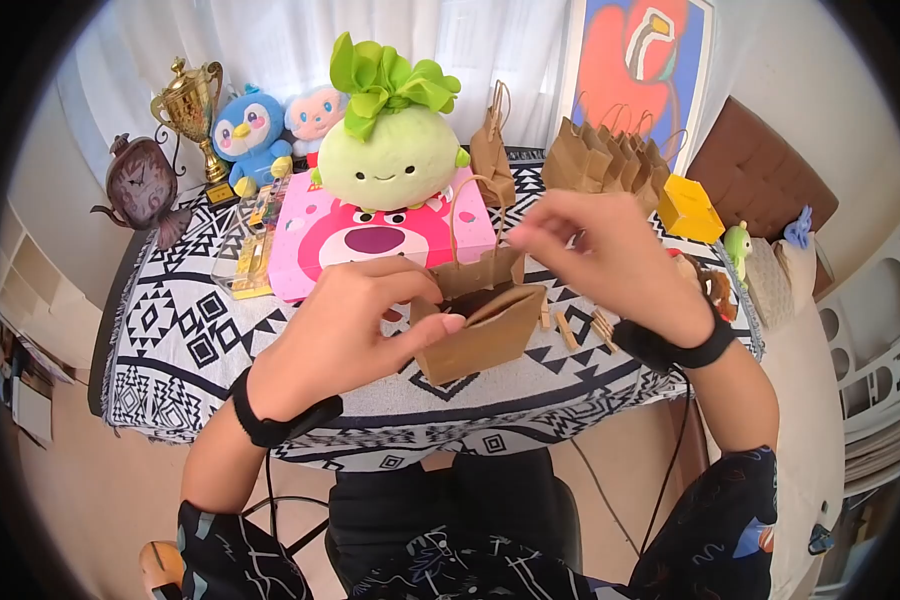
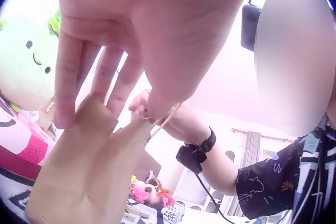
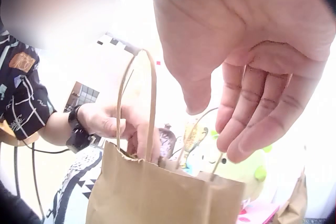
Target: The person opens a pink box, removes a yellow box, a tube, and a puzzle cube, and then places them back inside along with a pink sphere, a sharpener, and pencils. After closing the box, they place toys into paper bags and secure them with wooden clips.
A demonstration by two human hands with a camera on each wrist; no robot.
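Observation:
A small brown paper bag (image 1: 480,345) stands upright near the table's front, its top gaping and its twisted handles raised. My left hand (image 1: 355,325) spans the bag's left side, thumb at the front rim and fingers toward the back rim; the left wrist view shows the bag (image 2: 86,169) between thumb and fingers of this hand (image 2: 152,29). Above the bag's right side is my right hand (image 1: 615,255). In the right wrist view this hand (image 3: 257,66) has its thumb apart from its gently bent fingers, whose tips are beside a handle (image 3: 216,166).
Behind the bag, a green plush (image 1: 390,165) sits on a pink box (image 1: 295,240). More paper bags (image 1: 605,160) and a yellow box (image 1: 690,210) stand at the back right. Wooden clothespins (image 1: 567,331) lie right of the bag. A trophy (image 1: 192,110) and clock (image 1: 133,185) are at left.

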